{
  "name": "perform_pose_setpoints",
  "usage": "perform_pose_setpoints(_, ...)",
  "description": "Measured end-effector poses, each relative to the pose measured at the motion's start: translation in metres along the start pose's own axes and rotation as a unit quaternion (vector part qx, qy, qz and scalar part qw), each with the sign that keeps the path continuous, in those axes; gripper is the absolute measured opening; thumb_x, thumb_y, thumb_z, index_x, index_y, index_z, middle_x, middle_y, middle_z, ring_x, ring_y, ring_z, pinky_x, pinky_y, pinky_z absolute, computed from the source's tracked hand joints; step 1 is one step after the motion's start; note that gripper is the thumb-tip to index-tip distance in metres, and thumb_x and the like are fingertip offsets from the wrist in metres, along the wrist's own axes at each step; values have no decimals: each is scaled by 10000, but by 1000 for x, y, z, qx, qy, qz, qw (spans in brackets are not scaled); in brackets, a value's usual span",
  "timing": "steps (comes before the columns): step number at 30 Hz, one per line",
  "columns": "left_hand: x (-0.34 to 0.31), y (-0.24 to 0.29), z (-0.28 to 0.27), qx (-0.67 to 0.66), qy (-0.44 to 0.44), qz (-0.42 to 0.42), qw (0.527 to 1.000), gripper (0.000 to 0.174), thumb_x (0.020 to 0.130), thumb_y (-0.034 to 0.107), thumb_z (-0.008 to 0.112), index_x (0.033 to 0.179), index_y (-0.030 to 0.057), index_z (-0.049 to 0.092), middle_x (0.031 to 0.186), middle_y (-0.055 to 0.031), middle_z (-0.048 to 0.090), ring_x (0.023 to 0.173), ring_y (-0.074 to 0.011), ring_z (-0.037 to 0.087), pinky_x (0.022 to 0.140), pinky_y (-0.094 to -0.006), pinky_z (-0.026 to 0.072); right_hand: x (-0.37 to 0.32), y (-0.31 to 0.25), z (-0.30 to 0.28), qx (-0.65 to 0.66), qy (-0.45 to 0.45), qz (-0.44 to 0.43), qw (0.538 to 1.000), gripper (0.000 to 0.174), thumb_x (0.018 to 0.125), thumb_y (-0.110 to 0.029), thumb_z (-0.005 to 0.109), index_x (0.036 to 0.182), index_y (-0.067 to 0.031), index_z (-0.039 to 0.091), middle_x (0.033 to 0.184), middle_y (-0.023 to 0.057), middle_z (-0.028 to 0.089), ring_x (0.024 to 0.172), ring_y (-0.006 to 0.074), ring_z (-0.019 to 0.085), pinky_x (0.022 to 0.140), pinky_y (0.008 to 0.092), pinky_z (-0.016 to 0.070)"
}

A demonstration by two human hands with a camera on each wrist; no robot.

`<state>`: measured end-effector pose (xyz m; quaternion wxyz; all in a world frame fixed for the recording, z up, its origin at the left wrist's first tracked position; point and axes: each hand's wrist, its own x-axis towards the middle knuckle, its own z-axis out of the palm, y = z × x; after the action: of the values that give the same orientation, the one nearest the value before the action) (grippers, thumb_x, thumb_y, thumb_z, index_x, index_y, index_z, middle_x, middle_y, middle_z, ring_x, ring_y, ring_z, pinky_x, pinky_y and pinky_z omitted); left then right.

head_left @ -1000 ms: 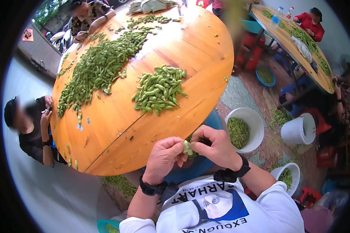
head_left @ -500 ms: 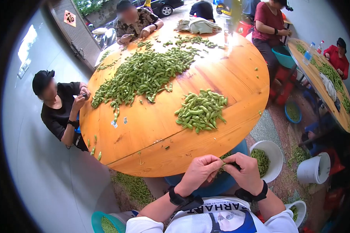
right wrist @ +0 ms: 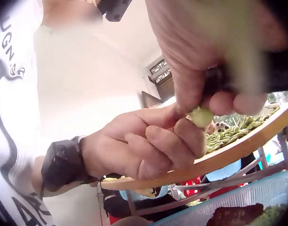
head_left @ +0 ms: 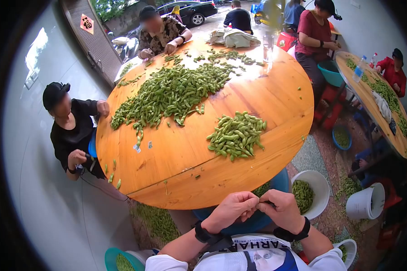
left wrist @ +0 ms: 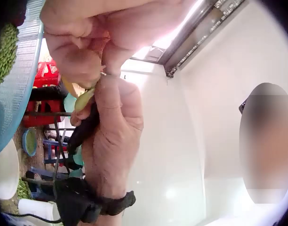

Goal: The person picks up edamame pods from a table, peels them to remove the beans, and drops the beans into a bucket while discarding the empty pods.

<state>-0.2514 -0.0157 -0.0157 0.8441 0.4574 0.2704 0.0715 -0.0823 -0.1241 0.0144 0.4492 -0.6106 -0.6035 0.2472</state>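
Above the blue basket [head_left: 282,183], at the near edge of the round wooden table, my two hands meet at the fingertips. A green soybean pod [left wrist: 84,100] shows between them in the left wrist view. My left hand [head_left: 230,211] pinches it between thumb and forefinger. From the other side my right hand [head_left: 281,208] pinches it too, with a black strip [left wrist: 85,129] lying along that palm. The right wrist view has a rounded green end of the pod [right wrist: 202,117] between the fingertips; the rest is hidden behind fingers.
On the table [head_left: 190,180] lie a small pod pile [head_left: 237,135] and a larger one [head_left: 172,92]. White buckets [head_left: 321,192] stand at right, a teal basin [head_left: 113,257] at lower left. People sit around this table and a second table [head_left: 371,99].
The head view has swung, so the table appears farther right. My hands stay together over the basket, and the pod is less visible between them. The person at left has lowered one hand.
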Motion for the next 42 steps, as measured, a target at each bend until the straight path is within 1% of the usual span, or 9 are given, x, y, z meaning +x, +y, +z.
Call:
perform_pose_setpoints(5,-1,-1,3,-84,-23,0,996,208,1026,250,562,992,48,595,766,20,580,607,-35,523,524,-176,430,1,-7,0,31,12,66,997,141,837,-91,738,892,-10,637,783,136,654,664,260,655,591,330,502)
perform_pose_setpoints(14,-13,-4,10,217,95,78,968,180,981,188,629,1019,13,608,771,6,613,635,-48,565,532,-196,445,-5,3,4,67,67,117,989,134,845,-78,728,910,8,647,773,129,675,652,198,658,600,301,506)
perform_pose_setpoints(16,-11,-7,14,216,96,104,966,187,953,162,669,1022,6,592,777,2,621,643,-52,571,541,-197,451,-6,8,6,70,87,114,987,108,856,-42,711,907,15,634,707,61,661,632,95,625,572,250,494)
perform_pose_setpoints(26,-1,-16,14,173,95,114,974,210,923,130,707,985,-4,558,771,-8,620,665,-56,589,574,-210,482,-5,-2,12,54,89,73,992,122,828,-41,736,889,2,639,759,115,659,652,180,655,594,291,505)
perform_pose_setpoints(28,-2,-18,10,229,93,132,960,224,910,136,727,971,-8,566,765,-3,617,668,-50,592,574,-205,486,-7,3,11,10,65,-11,998,139,811,-36,750,870,1,630,747,105,656,638,177,650,584,286,504)
perform_pose_setpoints(31,-4,-12,18,274,104,182,939,223,874,110,752,912,-9,567,719,-29,586,635,-62,531,564,-236,453,-7,1,12,42,109,39,992,149,798,-35,758,853,-3,623,733,105,655,618,176,644,564,279,496)
perform_pose_setpoints(35,-4,-8,18,261,86,166,947,215,882,123,748,927,-6,583,738,-15,593,651,-56,546,579,-224,468,-8,2,13,66,125,56,988,142,800,-34,753,847,0,623,714,94,651,604,131,624,546,260,479)
perform_pose_setpoints(37,-3,-7,19,127,56,104,985,186,908,134,723,970,-1,610,759,4,602,673,-48,565,596,-212,486,-9,5,14,116,128,103,980,134,815,-31,742,843,4,616,706,68,651,611,80,596,544,238,466)
perform_pose_setpoints(42,-4,4,17,51,3,74,996,166,943,144,682,1016,4,631,784,6,618,684,-50,580,609,-204,497,-11,9,15,204,137,137,960,129,839,-25,723,850,-5,596,716,31,647,621,46,570,538,208,452)
